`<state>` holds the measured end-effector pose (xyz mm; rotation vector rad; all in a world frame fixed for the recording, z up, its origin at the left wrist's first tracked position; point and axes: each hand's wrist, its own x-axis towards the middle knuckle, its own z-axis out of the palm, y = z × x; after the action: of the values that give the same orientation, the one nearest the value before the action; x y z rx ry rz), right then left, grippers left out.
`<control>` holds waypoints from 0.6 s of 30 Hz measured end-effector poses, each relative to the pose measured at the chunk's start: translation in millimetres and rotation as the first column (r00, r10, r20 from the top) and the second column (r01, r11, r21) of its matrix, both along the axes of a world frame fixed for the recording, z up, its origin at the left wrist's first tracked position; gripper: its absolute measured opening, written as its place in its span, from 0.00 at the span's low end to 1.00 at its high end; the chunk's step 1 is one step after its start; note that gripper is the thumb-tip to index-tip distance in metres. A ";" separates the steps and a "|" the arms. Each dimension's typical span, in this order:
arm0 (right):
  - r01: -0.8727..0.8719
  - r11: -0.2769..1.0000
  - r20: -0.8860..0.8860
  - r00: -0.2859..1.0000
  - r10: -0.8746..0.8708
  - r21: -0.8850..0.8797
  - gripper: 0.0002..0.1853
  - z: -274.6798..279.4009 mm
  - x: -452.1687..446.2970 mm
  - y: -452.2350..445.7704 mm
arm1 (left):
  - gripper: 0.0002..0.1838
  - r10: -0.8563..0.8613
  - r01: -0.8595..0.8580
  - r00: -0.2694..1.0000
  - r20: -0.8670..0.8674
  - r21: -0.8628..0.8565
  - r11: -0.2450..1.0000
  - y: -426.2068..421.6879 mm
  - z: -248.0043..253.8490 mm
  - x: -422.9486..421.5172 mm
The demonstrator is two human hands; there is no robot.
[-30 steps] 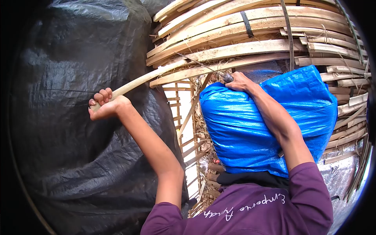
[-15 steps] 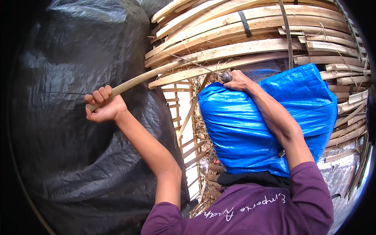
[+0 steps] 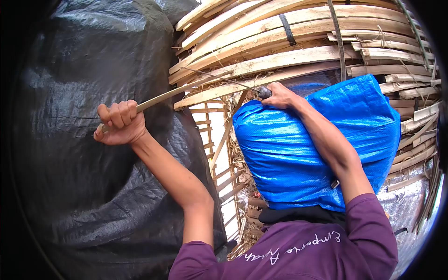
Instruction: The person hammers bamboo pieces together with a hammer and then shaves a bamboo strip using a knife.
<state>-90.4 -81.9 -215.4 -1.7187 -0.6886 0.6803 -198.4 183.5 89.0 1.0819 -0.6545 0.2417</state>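
My left hand (image 3: pixel 122 122) is closed around one end of a long pale bamboo strip (image 3: pixel 172 93), which slants up to the right. In my right hand (image 3: pixel 282 95), near the top of the blue sheet, is the dark handle of a knife (image 3: pixel 265 92). Its thin blade, seen nearly edge-on, points up and left and crosses over the strip near the strip's far end. Whether the blade touches the strip is hard to tell. A blue plastic sheet (image 3: pixel 303 144) covers my lap, under my right forearm.
Split bamboo strips (image 3: pixel 280 32) lie stacked ahead, with more pieces (image 3: pixel 410 95) at the right. Black plastic sheeting (image 3: pixel 84 186) fills the left side. Between it and my lap are a bamboo lattice (image 3: pixel 208 135) and loose shavings (image 3: pixel 238 158).
The bamboo strip has turned in my left hand and now shows a narrower side. Both hands have shifted slightly left, and the knife blade reaches farther left.
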 end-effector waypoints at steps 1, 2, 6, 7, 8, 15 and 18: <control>-0.052 0.998 0.040 0.998 0.050 0.036 0.14 3.4 0.8 6.5 | 0.14 -0.099 0.099 0.995 -0.006 0.010 0.995 1.0 0.8 1.9; -0.066 0.995 0.053 0.997 0.062 0.076 0.14 5.8 0.0 9.5 | 0.13 -0.195 0.195 0.981 -0.013 0.019 0.981 2.8 0.5 2.9; -0.078 0.994 0.000 0.997 0.078 -0.077 0.14 -4.5 3.2 7.5 | 0.12 -0.304 0.304 0.952 0.012 0.027 0.952 9.1 -4.7 3.9; -0.078 0.994 -0.001 0.997 0.078 -0.077 0.14 -16.9 3.5 7.0 | 0.11 -0.322 0.322 0.946 0.025 0.006 0.947 6.8 -5.7 3.5; -0.011 0.993 -0.076 0.997 0.002 -0.115 0.14 -26.4 3.4 6.0 | 0.09 -0.341 0.342 0.939 0.042 -0.016 0.940 4.8 -6.1 3.7; 0.042 0.996 -0.062 0.997 -0.047 -0.076 0.13 -0.7 7.7 -5.3 | 0.10 -0.389 0.389 0.919 0.064 0.025 0.921 1.9 -6.3 13.4; -0.167 0.986 0.081 0.983 0.164 0.029 0.16 19.0 3.4 12.6 | 0.08 -0.463 0.463 0.882 0.090 0.024 0.886 -2.2 -8.7 13.0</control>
<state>-87.1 -69.3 -196.4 -1.6749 -0.9009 0.7141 -185.4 181.4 80.3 0.8873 -0.9778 -0.1259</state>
